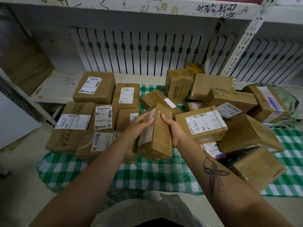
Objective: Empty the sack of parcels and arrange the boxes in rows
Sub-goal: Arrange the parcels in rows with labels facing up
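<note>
A: What sits nearest the lens?
B: Two bare forearms reach forward over a green-and-white checked sheet (147, 174) spread on the floor. A butterfly tattoo (213, 172) marks the right one.
A: And the hands?
B: Both are on one long cardboard box (157, 133), held at a tilt above the middle of the sheet. The right hand (172, 126) grips its right edge, thumb on the top face and fingers hidden beneath. The left hand (139, 122) presses fairly straight fingers against the left face near the far end, though blur softens them.
A: Where do the other parcels lie?
B: To the left, sorted boxes (103, 117) lie flat with shipping labels up, touching side by side in three rows. The nearest row is just beside the held box. To the right, a loose heap of boxes (246, 133) tilts at all angles, with one labelled box (201, 123) just beside the right wrist. An upright box with a printed logo (178, 86) stands at the far side of the heap.
A: What lies at the far right edge?
B: A grey-green plastic bag (293, 104) lies crumpled there, wrapped partly round one large box (262, 105).
A: Behind it all?
B: A white slatted radiator cover (139, 49) lines the wall beneath a scribbled shelf board (147, 7), with a perforated shelf post (242, 36) at right.
</note>
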Motion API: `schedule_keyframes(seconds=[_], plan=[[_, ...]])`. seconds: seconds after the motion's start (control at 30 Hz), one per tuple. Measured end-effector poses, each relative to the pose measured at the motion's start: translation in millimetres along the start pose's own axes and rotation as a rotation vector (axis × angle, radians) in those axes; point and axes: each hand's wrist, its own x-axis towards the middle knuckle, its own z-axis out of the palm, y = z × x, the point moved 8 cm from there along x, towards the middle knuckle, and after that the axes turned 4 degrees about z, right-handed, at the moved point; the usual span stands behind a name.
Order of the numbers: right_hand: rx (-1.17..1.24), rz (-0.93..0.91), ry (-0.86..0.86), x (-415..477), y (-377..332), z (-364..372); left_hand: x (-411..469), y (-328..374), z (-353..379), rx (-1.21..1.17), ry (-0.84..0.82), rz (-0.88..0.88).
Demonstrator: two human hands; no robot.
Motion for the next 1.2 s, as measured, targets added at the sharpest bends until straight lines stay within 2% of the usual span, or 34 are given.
schedule_keyframes(seconds=[0.13, 0.2, 0.3, 0.33, 0.43, 0.6, 0.7, 0.8, 0.97, 1.1, 1.2], plan=[[0.077, -0.026, -0.031, 0, 1, 7, 3, -8, -4, -0.128, 0.053, -0.080], [0.011, -0.052, 0.003, 5, 2, 7, 6, -10, -6, -0.146, 0.066, -0.100], [-0.138, -0.129, 0.175, 8, -7, -5, 9, -15, -10, -0.145, 0.120, -0.116], [-0.178, -0.140, 0.162, 8, -9, -3, 10, -17, -11, -0.124, 0.133, -0.128], [-0.222, -0.038, 0.060, 5, -4, 5, 13, -23, -8, 0.041, 0.134, -0.159], [-0.285, 0.183, 0.158, -1, 26, -8, 19, -15, -8, 0.556, 0.078, -0.028], [-0.349, 0.281, 0.141, -3, 48, -8, 17, -25, -10, 0.831, -0.011, -0.069], [-0.376, 0.315, 0.129, -5, 60, -6, 14, -33, -8, 1.023, -0.082, -0.067], [-0.564, 0.309, 0.183, -4, 63, 0, 7, -33, -8, 1.408, -0.094, 0.009], [-0.647, 0.299, 0.204, -2, 63, 1, 6, -54, -20, 1.331, -0.154, -0.136], [-0.670, 0.292, 0.200, -1, 63, 2, 6, -56, -22, 1.312, -0.170, -0.132]])
